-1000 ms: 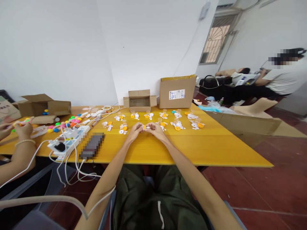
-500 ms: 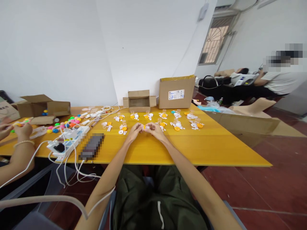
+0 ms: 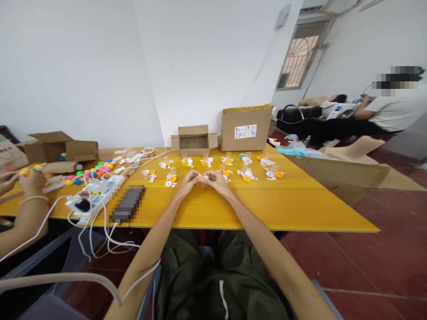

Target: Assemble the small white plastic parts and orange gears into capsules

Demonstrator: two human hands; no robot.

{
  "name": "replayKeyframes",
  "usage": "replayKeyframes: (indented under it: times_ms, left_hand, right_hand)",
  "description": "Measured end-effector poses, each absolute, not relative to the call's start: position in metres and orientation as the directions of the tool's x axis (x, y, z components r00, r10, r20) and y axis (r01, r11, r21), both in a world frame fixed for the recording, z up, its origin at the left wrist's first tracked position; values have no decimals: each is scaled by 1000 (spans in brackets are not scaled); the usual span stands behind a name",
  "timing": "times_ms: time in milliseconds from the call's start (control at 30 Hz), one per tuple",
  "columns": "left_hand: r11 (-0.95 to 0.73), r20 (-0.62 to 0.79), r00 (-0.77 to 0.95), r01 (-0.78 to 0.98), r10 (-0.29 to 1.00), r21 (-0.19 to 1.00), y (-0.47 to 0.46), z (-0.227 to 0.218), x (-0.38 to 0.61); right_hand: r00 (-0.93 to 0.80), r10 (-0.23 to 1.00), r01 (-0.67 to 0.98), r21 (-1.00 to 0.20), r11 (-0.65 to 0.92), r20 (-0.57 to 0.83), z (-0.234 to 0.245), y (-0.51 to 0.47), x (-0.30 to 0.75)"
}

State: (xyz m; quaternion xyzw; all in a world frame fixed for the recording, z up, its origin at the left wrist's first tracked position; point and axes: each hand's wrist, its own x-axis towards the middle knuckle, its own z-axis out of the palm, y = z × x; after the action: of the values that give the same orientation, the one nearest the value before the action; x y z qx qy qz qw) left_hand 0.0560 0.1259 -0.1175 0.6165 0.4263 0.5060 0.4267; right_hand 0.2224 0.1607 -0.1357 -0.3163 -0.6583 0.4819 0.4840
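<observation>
Left hand [image 3: 189, 181] and right hand [image 3: 215, 181] are both pinching a tiny orange-and-white piece [image 3: 202, 177] between the fingertips, over the table [image 3: 283, 206]. Piles of little parts [image 3: 247, 178] crowd close by, with a small open carton [image 3: 193, 142] and big labelled box [image 3: 246, 129] behind. Power strip [image 3: 106, 194], cables [image 3: 115, 243] and phone [image 3: 128, 202] kinda hog the left.

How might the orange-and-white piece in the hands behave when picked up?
The orange-and-white piece looks like plastic, so probably stiff. Small enough for left hand and right hand to pinch, it seems likely light and easily dropped.
</observation>
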Motion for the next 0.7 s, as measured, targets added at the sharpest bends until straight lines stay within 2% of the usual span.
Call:
replayKeyframes:
  times_ms: [700]
  left_hand:
    - [-251, 238, 111, 121, 965, 960, 130, -123, 54]
  right_hand:
    - [-345, 873, -35, -934, 354, 344, -137, 161, 223]
